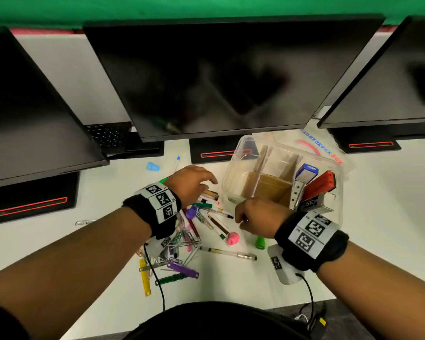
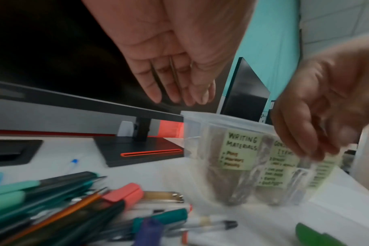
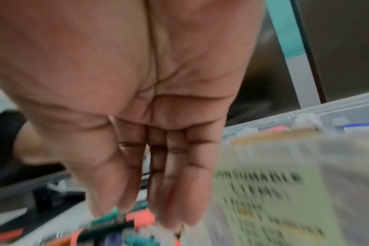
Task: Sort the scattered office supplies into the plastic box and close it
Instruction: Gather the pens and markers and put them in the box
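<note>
The clear plastic box stands open on the white desk, split by cardboard dividers. Its right end holds a red stapler and a blue-and-white box. A yellow label reading "Writing Materials" is on its front wall. A pile of pens and markers lies left of the box. My left hand hovers over the pile, fingers straight and empty. My right hand reaches down beside the box front. Its fingertips are at the pens, with nothing seen between them; that view is blurred.
The box lid lies behind the box. Three dark monitors on black bases line the back. A blue cap, pink cap, green cap, clear pen, paper clips and coloured file fasteners lie scattered near the desk's front.
</note>
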### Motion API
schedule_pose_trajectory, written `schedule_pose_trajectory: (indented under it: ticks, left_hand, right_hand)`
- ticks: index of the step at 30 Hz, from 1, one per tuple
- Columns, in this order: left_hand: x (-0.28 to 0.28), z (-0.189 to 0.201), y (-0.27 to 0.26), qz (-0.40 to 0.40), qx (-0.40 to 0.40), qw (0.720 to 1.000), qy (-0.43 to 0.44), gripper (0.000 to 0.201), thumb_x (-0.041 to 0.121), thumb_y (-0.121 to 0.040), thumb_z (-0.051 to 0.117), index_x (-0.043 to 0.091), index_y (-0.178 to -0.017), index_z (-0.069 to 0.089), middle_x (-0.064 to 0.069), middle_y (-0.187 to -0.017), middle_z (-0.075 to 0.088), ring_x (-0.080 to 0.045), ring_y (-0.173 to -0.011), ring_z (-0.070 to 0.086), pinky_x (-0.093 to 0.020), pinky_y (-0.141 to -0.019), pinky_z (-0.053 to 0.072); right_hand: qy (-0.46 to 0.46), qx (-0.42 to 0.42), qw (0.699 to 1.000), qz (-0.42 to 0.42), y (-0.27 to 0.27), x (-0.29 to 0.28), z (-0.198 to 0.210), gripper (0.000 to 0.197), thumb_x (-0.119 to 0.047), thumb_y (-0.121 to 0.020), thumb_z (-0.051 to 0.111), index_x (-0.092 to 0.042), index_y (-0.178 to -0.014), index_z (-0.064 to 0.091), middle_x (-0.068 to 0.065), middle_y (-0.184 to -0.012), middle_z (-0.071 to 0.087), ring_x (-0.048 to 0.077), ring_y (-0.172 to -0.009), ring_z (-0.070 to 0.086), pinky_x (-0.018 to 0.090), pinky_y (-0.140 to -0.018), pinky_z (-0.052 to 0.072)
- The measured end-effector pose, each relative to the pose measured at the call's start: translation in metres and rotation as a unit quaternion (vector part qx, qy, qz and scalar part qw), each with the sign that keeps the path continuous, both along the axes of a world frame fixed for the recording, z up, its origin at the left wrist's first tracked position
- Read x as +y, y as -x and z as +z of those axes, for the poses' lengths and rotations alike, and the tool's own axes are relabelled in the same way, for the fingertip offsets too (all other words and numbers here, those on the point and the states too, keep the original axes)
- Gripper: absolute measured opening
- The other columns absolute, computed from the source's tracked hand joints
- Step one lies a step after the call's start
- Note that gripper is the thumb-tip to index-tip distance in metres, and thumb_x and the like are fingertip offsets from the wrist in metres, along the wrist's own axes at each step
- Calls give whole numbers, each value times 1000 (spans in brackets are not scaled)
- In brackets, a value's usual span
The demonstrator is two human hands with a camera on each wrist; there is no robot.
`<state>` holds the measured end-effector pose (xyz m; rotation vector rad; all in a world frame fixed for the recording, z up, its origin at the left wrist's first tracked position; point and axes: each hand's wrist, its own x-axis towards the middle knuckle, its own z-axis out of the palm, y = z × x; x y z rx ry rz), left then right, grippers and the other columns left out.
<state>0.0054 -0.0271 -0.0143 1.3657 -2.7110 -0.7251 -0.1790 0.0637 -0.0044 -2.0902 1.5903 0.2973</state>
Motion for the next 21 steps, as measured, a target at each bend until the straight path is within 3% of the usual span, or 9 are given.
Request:
schedule_pose_trajectory:
  ticks: [3,7,10,13,17,21]
  left_hand:
    - [3,-9,-22,8,-70,996,-52,29,15,-93,50,23,-118,62,-1,-122,61,-21,-116,54,-29,-97,42]
    - [11,-32,-49,16,-97,991,-86,32,11,-92,50,23,-118,63,-2,-123,61,-20,-115,55,-23,-94,40]
    - [13,-45,-55,26,-97,990,-103,42,4,-90,47,23,-126,57,-3,-128,55,-20,-117,52,-22,-98,37]
    - [12,-56,-50,14,-86,992,-90,46,6,-89,51,23,-131,52,-2,-134,51,-20,-124,48,-25,-105,34]
    - [12,-67,-35,-21,-86,994,-72,43,10,-92,51,23,-133,50,-3,-134,49,-20,-123,47,-28,-105,36]
    - [13,-76,-19,-77,-127,986,-70,45,9,-94,47,21,-137,46,-5,-138,45,-22,-127,42,-28,-107,33]
  right_hand:
    - [-31,96,995,23,-4,11,-30,31,-12,-92,45,-13,-120,56,9,-123,58,27,-113,56,33,-94,46]
    - [-70,169,983,-13,-3,22,-56,35,-18,-95,38,-12,-130,43,13,-127,51,31,-117,53,37,-92,45]
    - [-83,160,981,-77,2,24,-69,35,-23,-96,39,-12,-129,41,14,-124,49,32,-112,55,37,-87,46]
    - [-94,129,980,-121,3,23,-76,33,-12,-94,37,-9,-127,42,16,-122,48,34,-109,57,37,-88,46]
    - [-77,80,982,-155,0,19,-79,33,-2,-89,40,-8,-121,47,16,-121,52,30,-107,59,32,-90,46]
    - [-56,39,982,-176,-3,15,-78,47,5,-83,43,-10,-128,43,16,-125,53,31,-109,59,33,-93,48]
